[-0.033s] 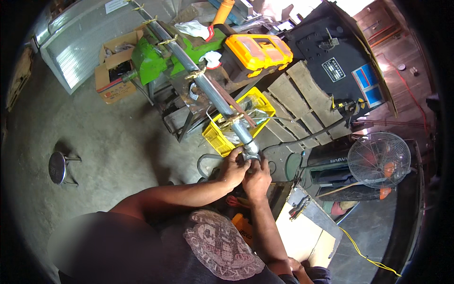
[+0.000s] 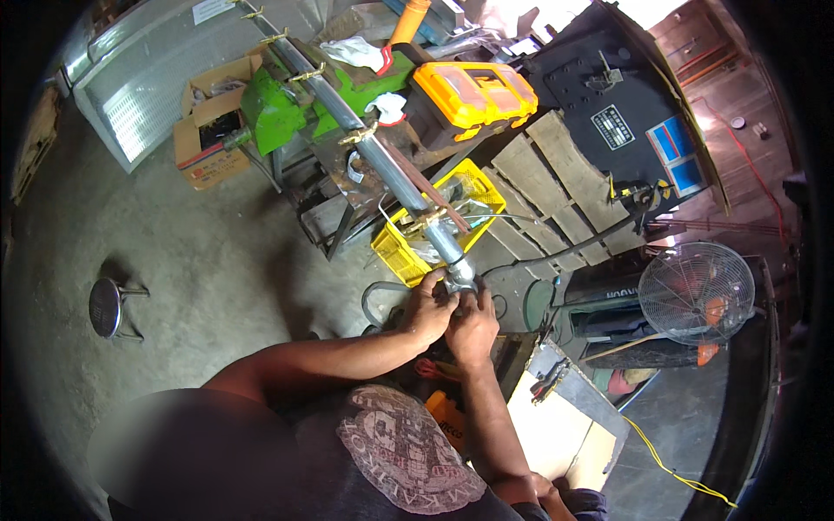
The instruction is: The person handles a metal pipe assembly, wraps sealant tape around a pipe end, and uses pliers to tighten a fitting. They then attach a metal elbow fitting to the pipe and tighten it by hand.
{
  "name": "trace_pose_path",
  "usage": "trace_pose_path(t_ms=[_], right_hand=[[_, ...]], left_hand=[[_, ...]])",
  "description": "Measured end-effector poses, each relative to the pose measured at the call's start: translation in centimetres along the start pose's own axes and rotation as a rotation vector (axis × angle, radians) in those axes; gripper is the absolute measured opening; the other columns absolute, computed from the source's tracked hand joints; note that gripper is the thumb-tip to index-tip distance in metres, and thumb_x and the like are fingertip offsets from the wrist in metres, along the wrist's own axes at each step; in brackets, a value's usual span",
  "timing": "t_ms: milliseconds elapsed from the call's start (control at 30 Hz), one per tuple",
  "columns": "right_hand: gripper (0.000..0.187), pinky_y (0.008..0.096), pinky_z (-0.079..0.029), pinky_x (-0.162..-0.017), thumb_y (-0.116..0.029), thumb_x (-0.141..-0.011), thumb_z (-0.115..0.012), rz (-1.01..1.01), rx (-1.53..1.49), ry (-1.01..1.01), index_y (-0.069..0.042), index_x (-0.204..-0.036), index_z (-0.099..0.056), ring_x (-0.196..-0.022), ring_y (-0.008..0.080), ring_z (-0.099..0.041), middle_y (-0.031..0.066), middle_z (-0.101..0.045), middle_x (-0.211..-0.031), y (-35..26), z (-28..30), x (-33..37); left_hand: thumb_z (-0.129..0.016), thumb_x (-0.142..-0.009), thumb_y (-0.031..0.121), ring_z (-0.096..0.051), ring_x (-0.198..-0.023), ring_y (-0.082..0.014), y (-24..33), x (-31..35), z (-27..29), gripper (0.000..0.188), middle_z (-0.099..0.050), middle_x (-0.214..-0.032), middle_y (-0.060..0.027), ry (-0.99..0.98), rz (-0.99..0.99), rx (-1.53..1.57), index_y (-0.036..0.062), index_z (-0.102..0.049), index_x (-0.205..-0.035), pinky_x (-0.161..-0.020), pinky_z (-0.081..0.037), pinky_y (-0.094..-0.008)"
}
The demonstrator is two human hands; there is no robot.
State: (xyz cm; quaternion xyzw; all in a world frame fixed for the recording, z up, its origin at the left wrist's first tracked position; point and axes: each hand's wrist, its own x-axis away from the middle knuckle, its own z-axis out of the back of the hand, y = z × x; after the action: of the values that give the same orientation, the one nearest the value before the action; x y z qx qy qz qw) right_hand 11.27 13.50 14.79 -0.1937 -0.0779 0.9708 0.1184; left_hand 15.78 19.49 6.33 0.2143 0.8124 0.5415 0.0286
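Note:
A long silvery metal pipe (image 2: 395,177) slants from the upper left down to my hands, with several brass-coloured valves (image 2: 359,136) along it. At its near end is a rounded metal pipe fitting (image 2: 461,271). My left hand (image 2: 426,313) is closed around the left side of this fitting, thumb and fingers pressed to it. From the near side, my right hand (image 2: 473,334) grips the same fitting with bent fingers. The two hands almost touch, and they hide the lower part of the fitting.
Under the pipe stand a yellow crate (image 2: 393,254) and a workbench with a green vise (image 2: 276,104). An orange toolbox (image 2: 473,94) sits behind. A stool (image 2: 106,307) is at left, a fan (image 2: 697,293) at right. Pliers (image 2: 549,382) lie on a board (image 2: 556,425) nearby.

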Motion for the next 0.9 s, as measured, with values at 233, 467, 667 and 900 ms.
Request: trace_pose_path(t_ms=[233, 467, 667, 900], right_hand=[[0.023, 0.0439, -0.056, -0.074, -0.015, -0.079, -0.070, 0.144, -0.052, -0.021, -0.002, -0.098, -0.066, -0.091, 0.0404, -0.066, 0.0244, -0.058, -0.122, 1.7, 0.2, -0.9], [0.025, 0.0440, -0.054, -0.082, -0.017, -0.079, -0.071, 0.193, -0.146, -0.068, 0.000, -0.097, -0.065, -0.102, 0.0403, -0.062, 0.0238, -0.057, -0.123, 3.4, -0.9, -2.2], [0.031, 0.0451, -0.052, -0.087, -0.019, -0.083, -0.070, 0.310, -0.211, -0.145, -0.002, -0.107, -0.063, -0.106, 0.0420, -0.060, 0.0234, -0.055, -0.127, 5.9, -1.2, -3.5], [0.025, 0.0449, -0.048, -0.091, -0.022, -0.080, -0.072, 0.556, -0.246, -0.239, -0.001, -0.088, -0.060, -0.109, 0.0390, -0.056, 0.0200, -0.051, -0.134, 8.4, -1.5, -6.5]], left_hand=[[-0.062, -0.092, 0.008, -0.060, -0.095, -0.0125, 1.2, -0.4, 2.0, 0.050, -0.060, -0.110, -0.0078, -0.200, 0.011, -0.017, 0.0049, -0.039, -0.137, -0.078, -0.050, -0.0277], [-0.064, -0.090, 0.011, -0.066, -0.091, -0.0168, 4.1, -2.4, 4.5, 0.035, -0.068, -0.104, -0.0113, -0.288, -0.158, -0.295, 0.0005, -0.058, -0.122, -0.079, -0.053, -0.0305], [-0.071, -0.081, 0.018, -0.067, -0.096, -0.0304, 7.8, -3.6, 4.7, 0.035, -0.068, -0.103, -0.0177, -0.442, -0.286, -0.655, 0.0003, -0.063, -0.111, -0.083, -0.052, -0.0378], [-0.075, -0.078, 0.025, -0.063, -0.097, -0.0361, 8.0, -3.5, 4.2, 0.039, -0.066, -0.104, -0.0165, -0.307, -0.497, -0.816, 0.0066, -0.063, -0.110, -0.083, -0.051, -0.0415]])
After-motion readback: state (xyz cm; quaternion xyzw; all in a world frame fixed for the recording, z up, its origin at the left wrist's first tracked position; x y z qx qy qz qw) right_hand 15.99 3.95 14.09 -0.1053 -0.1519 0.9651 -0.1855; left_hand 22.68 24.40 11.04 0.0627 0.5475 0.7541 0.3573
